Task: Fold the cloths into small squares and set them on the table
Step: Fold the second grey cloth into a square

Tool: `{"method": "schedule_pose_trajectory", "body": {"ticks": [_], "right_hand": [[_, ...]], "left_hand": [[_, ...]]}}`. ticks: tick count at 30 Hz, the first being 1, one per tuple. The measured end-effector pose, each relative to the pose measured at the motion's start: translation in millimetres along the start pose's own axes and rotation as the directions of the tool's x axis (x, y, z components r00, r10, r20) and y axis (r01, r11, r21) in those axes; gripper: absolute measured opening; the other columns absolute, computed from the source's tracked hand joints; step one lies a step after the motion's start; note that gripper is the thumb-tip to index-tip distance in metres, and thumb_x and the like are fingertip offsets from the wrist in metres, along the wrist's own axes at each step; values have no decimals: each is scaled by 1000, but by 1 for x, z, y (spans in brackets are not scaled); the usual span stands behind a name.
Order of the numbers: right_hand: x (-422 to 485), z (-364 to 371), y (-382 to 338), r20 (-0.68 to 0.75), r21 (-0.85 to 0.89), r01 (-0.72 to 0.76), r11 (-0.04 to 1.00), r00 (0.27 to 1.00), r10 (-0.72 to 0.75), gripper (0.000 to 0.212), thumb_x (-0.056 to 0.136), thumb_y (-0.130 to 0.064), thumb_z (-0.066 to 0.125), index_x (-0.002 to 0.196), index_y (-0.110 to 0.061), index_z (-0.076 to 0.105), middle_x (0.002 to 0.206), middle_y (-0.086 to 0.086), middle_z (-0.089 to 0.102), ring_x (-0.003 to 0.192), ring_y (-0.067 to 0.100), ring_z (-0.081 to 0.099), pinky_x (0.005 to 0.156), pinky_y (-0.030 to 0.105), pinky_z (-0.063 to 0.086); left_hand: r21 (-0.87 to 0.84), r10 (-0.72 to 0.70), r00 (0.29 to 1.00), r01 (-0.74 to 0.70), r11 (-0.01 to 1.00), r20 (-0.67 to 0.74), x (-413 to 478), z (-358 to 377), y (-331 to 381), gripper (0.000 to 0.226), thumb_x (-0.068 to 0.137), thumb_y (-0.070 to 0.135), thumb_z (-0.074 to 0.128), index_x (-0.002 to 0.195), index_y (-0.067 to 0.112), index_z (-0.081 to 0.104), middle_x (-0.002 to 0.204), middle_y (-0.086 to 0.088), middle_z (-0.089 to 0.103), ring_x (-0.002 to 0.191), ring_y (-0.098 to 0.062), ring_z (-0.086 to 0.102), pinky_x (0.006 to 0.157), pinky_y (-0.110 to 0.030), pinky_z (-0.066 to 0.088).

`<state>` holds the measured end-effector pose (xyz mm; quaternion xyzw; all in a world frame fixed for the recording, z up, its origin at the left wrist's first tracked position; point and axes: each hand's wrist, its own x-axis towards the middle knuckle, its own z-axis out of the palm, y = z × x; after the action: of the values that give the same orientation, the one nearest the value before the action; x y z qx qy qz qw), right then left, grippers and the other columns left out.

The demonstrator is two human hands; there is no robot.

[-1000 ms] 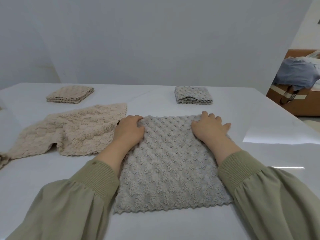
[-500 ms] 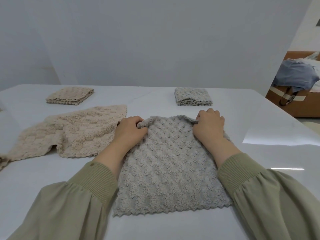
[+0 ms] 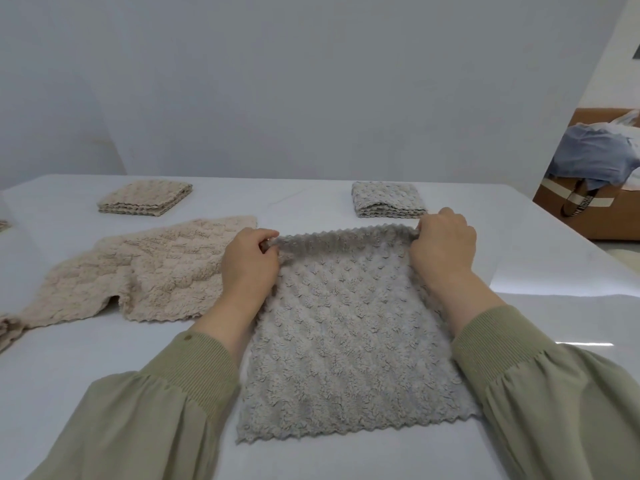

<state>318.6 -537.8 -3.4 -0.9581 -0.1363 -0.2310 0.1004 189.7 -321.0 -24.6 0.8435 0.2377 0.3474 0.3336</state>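
A grey textured cloth [image 3: 346,341] lies spread on the white table [image 3: 519,341] in front of me. My left hand [image 3: 247,263] pinches its far left corner and my right hand [image 3: 443,247] pinches its far right corner. The far edge is lifted off the table and stretched between both hands. A beige cloth [image 3: 145,271] lies unfolded and rumpled to the left, touching my left hand's side. Two folded squares sit further back: a beige one [image 3: 145,202] at the left and a grey one [image 3: 388,204] just beyond my right hand.
A white wall stands behind the table. Off the table's right edge is a brown cardboard box [image 3: 595,216] with blue fabric [image 3: 595,157] piled on it. Part of another beige cloth [image 3: 7,332] shows at the left edge.
Both hands went from pressing flat on the grey cloth's far corners to pinching them, and the far edge has risen off the table.
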Motion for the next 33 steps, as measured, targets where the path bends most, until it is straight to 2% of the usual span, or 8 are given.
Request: {"method": "schedule_pose_trajectory", "body": {"ticks": [7, 10, 14, 17, 22, 24, 28, 33], "right_hand": [[16, -5, 15, 198, 185, -237, 954, 959, 201, 27, 78, -11, 57, 57, -13, 39, 55, 3, 39, 55, 23, 41, 46, 20, 23], [22, -10, 18, 324, 330, -290, 899, 929, 180, 15, 73, 0, 49, 60, -4, 55, 54, 10, 53, 51, 25, 46, 47, 22, 35], [20, -13, 20, 407, 425, -326, 845, 902, 143, 28, 81, 2, 44, 67, 1, 68, 51, 10, 65, 39, 19, 48, 47, 25, 45], [15, -9, 14, 289, 645, -320, 695, 943, 165, 26, 91, -7, 47, 80, -1, 70, 59, 10, 68, 44, 20, 59, 47, 24, 49], [1, -11, -5, -212, 772, 64, 632, 964, 161, 26, 94, -13, 48, 114, -13, 64, 99, -4, 64, 90, 9, 58, 79, 13, 41], [-5, -1, -8, -185, 749, 56, 660, 974, 128, 28, 94, -15, 47, 117, -15, 62, 99, 4, 63, 91, 16, 56, 80, 18, 38], [-17, 8, -1, -78, 723, -36, 690, 988, 134, 28, 93, -18, 45, 113, -16, 65, 101, 10, 63, 93, 21, 54, 80, 25, 38], [-38, -6, 2, -35, 779, -92, 621, 981, 189, 20, 91, -16, 46, 85, -13, 65, 80, 5, 65, 73, 19, 52, 62, 26, 36]], "left_hand": [[-7, -78, 991, 78, 997, -108, -2, -5, 5, 16, 89, 17, 57, 87, 16, 72, 74, 7, 63, 73, -14, 55, 57, -24, 38], [-143, -138, 989, 129, 981, -51, -1, -4, 6, 18, 88, 14, 55, 90, 17, 72, 76, 6, 67, 72, -12, 59, 71, -26, 45], [-346, -183, 982, 187, 919, 42, -3, -2, 3, 22, 90, 10, 52, 91, 22, 70, 68, 1, 71, 53, -17, 61, 59, -32, 54], [-337, -115, 993, 106, 935, -6, -2, -3, 4, 24, 92, 10, 51, 104, 19, 70, 89, 7, 72, 75, -9, 68, 74, -29, 56], [-385, 64, 998, -58, 921, 4, -8, -8, 11, 41, 96, 11, 46, 135, 21, 50, 134, 12, 52, 125, -5, 47, 106, -24, 37], [-374, 44, 999, -29, 927, 30, -9, -10, 14, 37, 97, 15, 45, 133, 21, 51, 133, 10, 53, 119, -8, 51, 106, -31, 40], [-392, -78, 997, 77, 917, 14, -10, -15, 12, 28, 96, 20, 47, 116, 15, 67, 106, 8, 67, 78, 3, 59, 75, -13, 50], [-527, -267, 962, 256, 810, 56, -20, -28, 11, 18, 88, 17, 60, 79, 25, 73, 83, 1, 72, 86, -21, 67, 88, -40, 54]]}}
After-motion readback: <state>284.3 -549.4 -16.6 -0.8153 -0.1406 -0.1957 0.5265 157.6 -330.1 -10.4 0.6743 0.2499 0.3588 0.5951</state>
